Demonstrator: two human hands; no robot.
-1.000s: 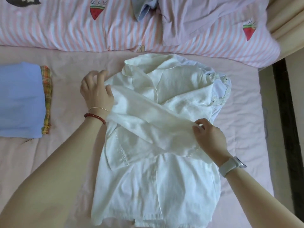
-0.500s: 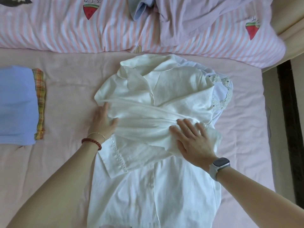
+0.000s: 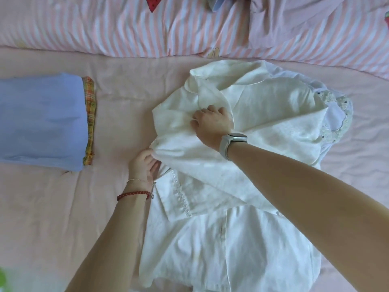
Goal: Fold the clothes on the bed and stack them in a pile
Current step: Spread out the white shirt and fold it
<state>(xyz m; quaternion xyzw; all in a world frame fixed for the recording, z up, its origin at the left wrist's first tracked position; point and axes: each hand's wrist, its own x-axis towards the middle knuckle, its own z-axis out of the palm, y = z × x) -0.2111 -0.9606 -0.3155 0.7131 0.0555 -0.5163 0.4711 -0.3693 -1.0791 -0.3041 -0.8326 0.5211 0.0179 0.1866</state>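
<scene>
A white button-up shirt point(image 3: 221, 239) lies spread on the pink bed sheet point(image 3: 52, 207), with its sleeve folded across the chest. My left hand point(image 3: 143, 163) pinches the shirt's left edge where the sleeve fold begins. My right hand point(image 3: 212, 121), with a watch on its wrist, reaches across and grips bunched fabric near the collar. A second white garment with lace trim point(image 3: 336, 121) peeks out from under the shirt on the right. A folded pile, a blue garment point(image 3: 42, 121) over a plaid one point(image 3: 90, 119), sits at the left.
A pink-and-white striped duvet point(image 3: 126, 28) with strawberry prints runs along the back, with a pale lilac garment point(image 3: 294, 15) and a bit of blue cloth point(image 3: 219, 3) lying on it. A blurred green thing point(image 3: 3, 279) shows at the lower left corner.
My right hand has moved from the sleeve at the shirt's middle up and left to the collar area and curled onto fabric. My left hand has slid down along the left edge.
</scene>
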